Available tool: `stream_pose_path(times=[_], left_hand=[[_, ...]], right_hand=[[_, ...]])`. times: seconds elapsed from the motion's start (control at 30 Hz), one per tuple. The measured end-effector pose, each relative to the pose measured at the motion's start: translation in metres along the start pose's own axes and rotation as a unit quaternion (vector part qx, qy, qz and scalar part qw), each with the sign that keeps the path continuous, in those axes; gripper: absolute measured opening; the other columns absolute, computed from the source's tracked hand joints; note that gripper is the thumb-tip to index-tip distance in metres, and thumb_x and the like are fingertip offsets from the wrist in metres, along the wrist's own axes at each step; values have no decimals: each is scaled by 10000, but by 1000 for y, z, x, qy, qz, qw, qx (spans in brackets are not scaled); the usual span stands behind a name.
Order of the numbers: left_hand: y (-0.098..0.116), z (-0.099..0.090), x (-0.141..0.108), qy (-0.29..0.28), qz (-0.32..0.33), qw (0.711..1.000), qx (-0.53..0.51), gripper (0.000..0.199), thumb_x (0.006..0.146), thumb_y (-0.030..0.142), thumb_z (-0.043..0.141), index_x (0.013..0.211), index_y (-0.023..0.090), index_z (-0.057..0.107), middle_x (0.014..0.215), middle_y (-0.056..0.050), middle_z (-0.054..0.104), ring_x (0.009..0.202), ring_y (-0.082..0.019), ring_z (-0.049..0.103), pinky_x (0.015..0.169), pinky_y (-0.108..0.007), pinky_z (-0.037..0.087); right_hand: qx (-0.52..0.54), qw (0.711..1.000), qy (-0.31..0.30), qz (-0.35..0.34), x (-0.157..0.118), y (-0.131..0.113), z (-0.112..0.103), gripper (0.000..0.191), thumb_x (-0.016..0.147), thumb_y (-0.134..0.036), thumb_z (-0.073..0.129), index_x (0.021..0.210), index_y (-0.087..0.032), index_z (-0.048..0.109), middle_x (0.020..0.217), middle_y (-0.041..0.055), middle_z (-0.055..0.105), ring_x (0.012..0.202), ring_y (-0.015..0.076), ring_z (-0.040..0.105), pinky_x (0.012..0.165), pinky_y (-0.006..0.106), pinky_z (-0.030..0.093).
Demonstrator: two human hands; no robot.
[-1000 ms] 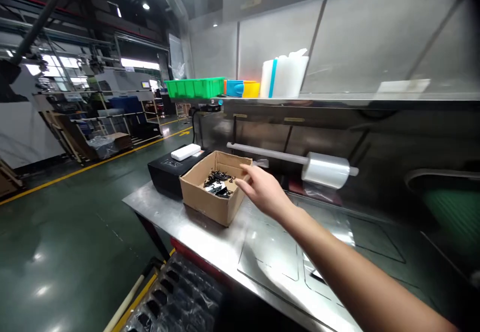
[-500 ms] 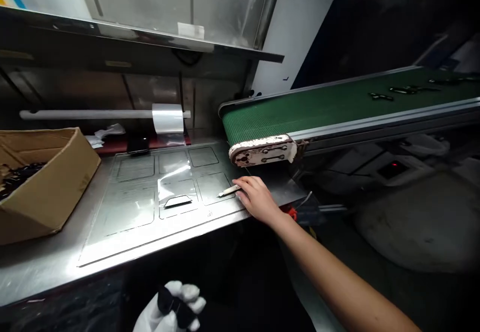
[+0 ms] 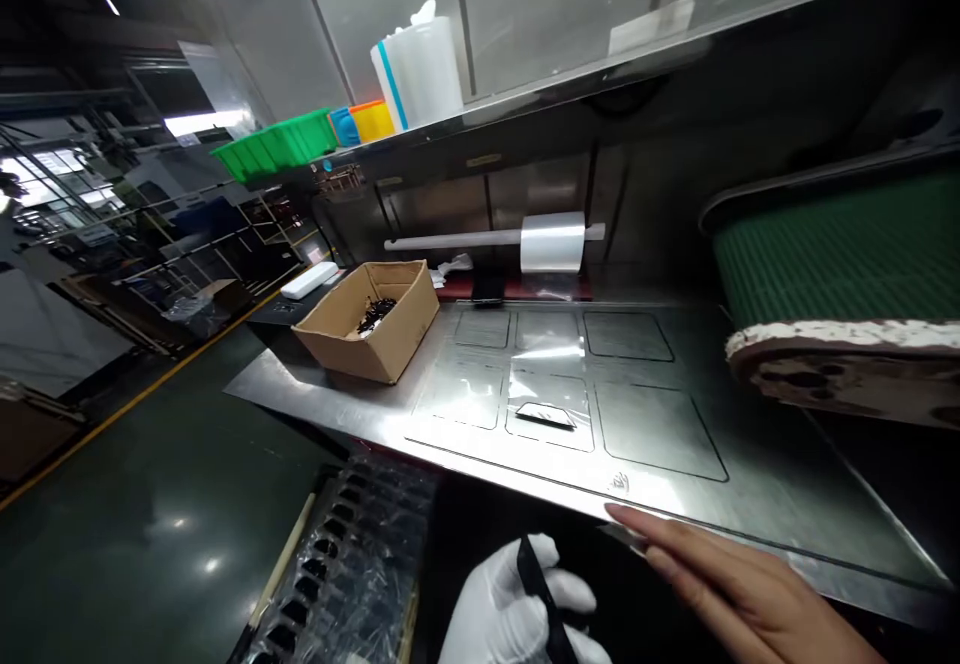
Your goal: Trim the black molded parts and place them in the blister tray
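My left hand [image 3: 501,604], in a white glove, is closed around a slim black plastic part [image 3: 541,584] below the table's front edge. Bare, my right hand [image 3: 739,584] is at that edge, to the right of the gloved one. Its fingers pinch a small pale knife-like tool [image 3: 624,537], whose blade points left and is partly blurred. A flat black-edged piece [image 3: 545,415] lies on the metal table, within one of the outlined squares of its covering sheet [image 3: 660,434].
A cardboard box [image 3: 409,334] of small black parts stands on the left of the table. Behind is a film roll [image 3: 553,242] on a rod. The green conveyor [image 3: 847,244] rises at right. Below left is a tray of wrapped black parts [image 3: 330,574].
My view has swung left, bringing the green bin and the tray into sight. My right hand has picked up the knife-like tool from the table and moved toward the gloved hand.
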State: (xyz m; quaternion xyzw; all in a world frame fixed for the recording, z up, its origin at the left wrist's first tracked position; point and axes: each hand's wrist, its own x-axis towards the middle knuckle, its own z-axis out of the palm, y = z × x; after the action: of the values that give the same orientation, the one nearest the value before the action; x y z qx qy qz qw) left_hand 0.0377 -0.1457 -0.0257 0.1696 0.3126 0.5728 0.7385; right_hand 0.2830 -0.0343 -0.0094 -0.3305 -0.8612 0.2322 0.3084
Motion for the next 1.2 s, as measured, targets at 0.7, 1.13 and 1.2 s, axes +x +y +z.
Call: stream_pose_path(times=[0.7,1.13,1.2], left_hand=[[-8,29,-11,-66,-10,993,93,372,945,478,713,1278,311,710,1546,-121,569,607,-90,708,538,-201,588],[-7,26,-14,-61,-27,995,76,375,965,439,696,1277,230,704,1631,-145,441,613,-80,716,505,-183,601],[-8,26,-14,-71,-24,995,71,375,982,430,671,1296,227,693,1597,-149,484,628,-92,723,515,-193,611]], right_hand=[[95,990,-96,34,-8,-70,0,217,1071,-272,547,1145,-207,740,1044,21,767,863,142,724,697,236,553],[63,987,-149,-18,-12,-62,0,257,1082,-282,511,1201,-230,733,952,-4,754,733,119,666,595,241,471],[63,986,-151,-17,-14,-63,0,266,1081,-283,516,1239,-237,725,971,-5,755,734,115,665,588,242,461]])
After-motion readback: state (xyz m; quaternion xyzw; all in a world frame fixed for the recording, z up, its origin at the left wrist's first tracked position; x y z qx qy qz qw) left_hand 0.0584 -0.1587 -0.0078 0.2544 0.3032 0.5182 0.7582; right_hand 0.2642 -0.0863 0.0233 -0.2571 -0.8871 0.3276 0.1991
